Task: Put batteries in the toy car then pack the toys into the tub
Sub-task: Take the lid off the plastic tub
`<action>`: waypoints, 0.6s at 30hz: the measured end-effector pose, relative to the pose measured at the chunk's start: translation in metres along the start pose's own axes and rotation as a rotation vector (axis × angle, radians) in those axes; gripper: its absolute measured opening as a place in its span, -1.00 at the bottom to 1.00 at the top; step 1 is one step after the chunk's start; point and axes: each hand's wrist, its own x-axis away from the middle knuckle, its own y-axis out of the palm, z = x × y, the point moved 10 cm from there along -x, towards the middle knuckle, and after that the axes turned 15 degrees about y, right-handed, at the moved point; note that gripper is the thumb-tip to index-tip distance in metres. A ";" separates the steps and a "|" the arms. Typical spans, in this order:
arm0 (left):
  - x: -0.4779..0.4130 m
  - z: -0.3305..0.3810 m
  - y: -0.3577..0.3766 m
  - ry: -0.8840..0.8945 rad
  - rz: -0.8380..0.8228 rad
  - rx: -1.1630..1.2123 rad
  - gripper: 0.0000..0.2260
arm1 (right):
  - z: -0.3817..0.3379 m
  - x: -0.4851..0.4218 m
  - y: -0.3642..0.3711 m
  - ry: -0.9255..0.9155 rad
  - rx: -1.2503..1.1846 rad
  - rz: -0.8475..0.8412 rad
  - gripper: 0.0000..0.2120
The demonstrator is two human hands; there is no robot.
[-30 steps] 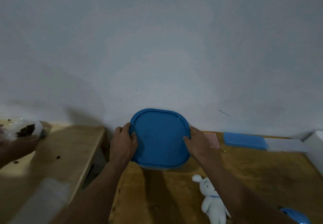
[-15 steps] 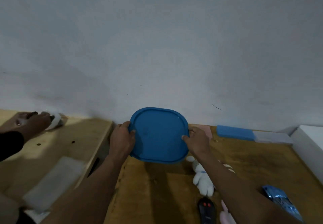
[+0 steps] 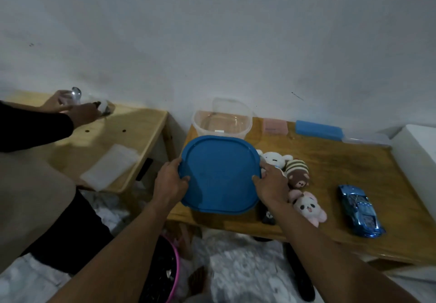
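I hold a blue lid point(image 3: 218, 175) above the near left part of the wooden table point(image 3: 354, 161). My left hand point(image 3: 170, 181) grips its left edge and my right hand point(image 3: 271, 185) grips its right edge. Behind it stands the clear tub point(image 3: 221, 123), open and empty, by the wall. A shiny blue toy car point(image 3: 359, 210) lies at the right. A white plush point(image 3: 271, 158), a striped brown plush point(image 3: 297, 172) and a pink-white plush point(image 3: 308, 207) lie beside my right hand. A black remote point(image 3: 266, 215) peeks out under my right wrist.
A pink box point(image 3: 274, 126) and a blue-and-clear case point(image 3: 318, 129) lie along the wall. A white box point(image 3: 417, 151) bounds the table's right side. Another person's hands point(image 3: 77, 111) work at a second wooden table point(image 3: 132, 132) on the left. A pink-rimmed bin point(image 3: 165, 276) stands on the floor.
The view has tipped down, bringing the tub, plush toys and car into sight. The lid has come off the tub and toward me, held in both hands.
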 end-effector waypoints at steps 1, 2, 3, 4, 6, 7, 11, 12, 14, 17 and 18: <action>0.006 -0.004 0.002 -0.006 -0.008 -0.001 -0.44 | 0.004 0.004 0.002 0.005 0.005 0.001 -0.54; 0.012 -0.008 0.003 -0.008 -0.016 -0.007 -0.44 | 0.008 0.007 0.006 0.022 0.003 -0.004 -0.56; 0.016 -0.011 0.003 -0.005 -0.021 -0.013 -0.44 | 0.011 0.009 0.009 0.044 -0.005 -0.014 -0.57; 0.019 -0.014 0.003 -0.008 -0.026 -0.014 -0.44 | 0.015 0.011 0.013 0.067 -0.018 -0.024 -0.59; 0.021 -0.022 0.003 -0.025 -0.028 0.000 -0.44 | 0.018 0.012 0.021 0.099 -0.031 -0.036 -0.61; 0.022 -0.025 0.003 -0.033 -0.025 0.010 -0.45 | 0.019 0.013 0.025 0.109 -0.028 -0.047 -0.61; 0.020 -0.033 0.006 -0.020 -0.043 0.066 -0.44 | 0.020 0.015 0.046 0.142 -0.032 -0.110 -0.60; 0.019 -0.034 0.006 -0.010 -0.057 0.077 -0.44 | 0.019 0.016 0.051 0.143 -0.029 -0.111 -0.60; 0.016 -0.042 0.008 -0.001 -0.079 0.085 -0.47 | 0.017 0.018 0.062 0.141 -0.025 -0.106 -0.57; 0.011 -0.058 0.009 -0.011 -0.103 0.079 -0.45 | 0.017 0.018 0.078 0.182 -0.032 -0.105 -0.51; 0.009 -0.062 0.009 -0.015 -0.109 0.081 -0.46 | 0.016 0.018 0.081 0.192 -0.027 -0.102 -0.50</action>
